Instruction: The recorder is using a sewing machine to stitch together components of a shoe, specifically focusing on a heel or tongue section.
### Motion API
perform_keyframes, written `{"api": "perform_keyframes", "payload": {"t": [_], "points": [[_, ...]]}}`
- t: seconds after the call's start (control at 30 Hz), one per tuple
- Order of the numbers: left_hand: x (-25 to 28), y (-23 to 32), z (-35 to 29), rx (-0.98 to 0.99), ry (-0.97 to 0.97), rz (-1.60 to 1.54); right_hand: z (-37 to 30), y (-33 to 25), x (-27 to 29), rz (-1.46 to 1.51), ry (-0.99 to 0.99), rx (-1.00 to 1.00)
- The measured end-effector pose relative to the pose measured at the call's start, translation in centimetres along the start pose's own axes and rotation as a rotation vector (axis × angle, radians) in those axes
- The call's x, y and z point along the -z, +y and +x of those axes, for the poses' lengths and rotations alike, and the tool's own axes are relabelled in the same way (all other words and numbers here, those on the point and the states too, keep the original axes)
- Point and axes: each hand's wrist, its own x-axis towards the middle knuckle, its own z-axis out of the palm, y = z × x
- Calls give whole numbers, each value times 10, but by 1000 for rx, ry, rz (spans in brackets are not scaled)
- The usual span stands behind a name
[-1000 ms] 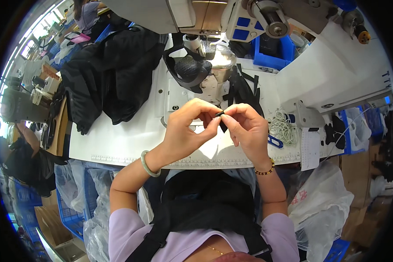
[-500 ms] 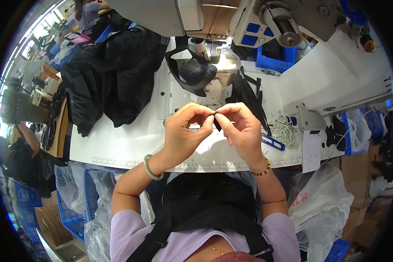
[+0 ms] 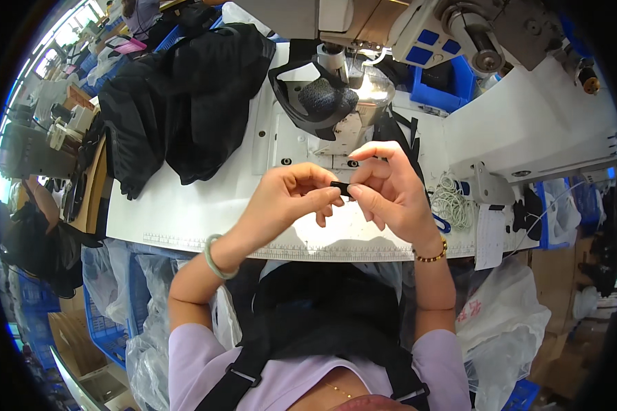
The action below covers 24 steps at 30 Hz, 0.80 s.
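Observation:
A short black strip point(image 3: 340, 186), apparently fabric, is stretched between my fingertips over the front of the white table. My left hand point(image 3: 288, 198) pinches its left end between thumb and fingers. On its other end, the thumb and index finger of my right hand point(image 3: 391, 195) are closed, with the remaining fingers curled or raised. Beyond my hands, a black piece with a rounded, textured cup point(image 3: 322, 99) lies under the head of a sewing machine point(image 3: 363, 24). Black straps point(image 3: 408, 137) hang beside the machine's bed, to the right.
A pile of black garments point(image 3: 185, 96) covers the table's left side. On the right are a tangle of pale cord point(image 3: 451, 202), a blue-handled tool point(image 3: 441, 222) and a blue bin point(image 3: 445, 85). A ruler strip point(image 3: 308, 251) follows the front edge. Plastic-lined crates point(image 3: 110, 322) stand below left.
The strip has turned from hanging down to lying roughly level between my fingers. My right hand has shifted right and its fingers have lifted. The whole view has shifted slightly.

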Motion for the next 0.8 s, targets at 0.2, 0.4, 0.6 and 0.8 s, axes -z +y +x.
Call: {"api": "perform_keyframes", "payload": {"t": [0.2,0.4,0.6,0.8], "points": [[3,9,2,-30,60,109,2,0,1,-347,25,121],[1,8,4,-72,122,58,0,-1,3,-840,81,371],[6,18,9,62,85,-65,8,-5,6,-825,39,439],[13,34,17,197,-30,-62,15,-10,10,-842,-61,480]]}}
